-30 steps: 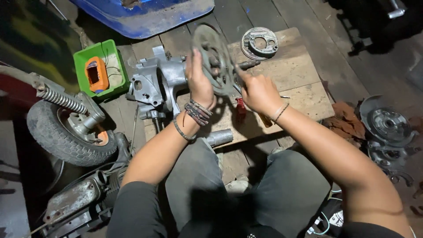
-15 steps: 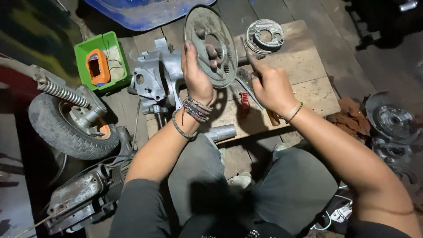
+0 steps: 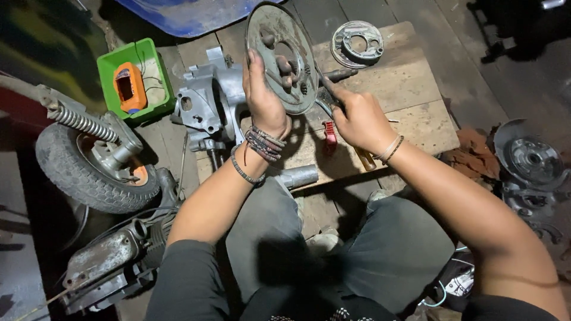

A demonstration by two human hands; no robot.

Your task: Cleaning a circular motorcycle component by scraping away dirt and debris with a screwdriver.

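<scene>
Grey metal disc held upright by the left hand, fingers gripping its edge, so the right hand, fingers closed on a tool, can work its face.

A square green plastic box sits on the floor at upper left, beside the grey engine case. Inside it lies an orange meter with a dark rectangular screen; no other packages, labels or signs show

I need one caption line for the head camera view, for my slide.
Left hand holds a round metal plate upright while the right hand grips a tool against it.
</scene>
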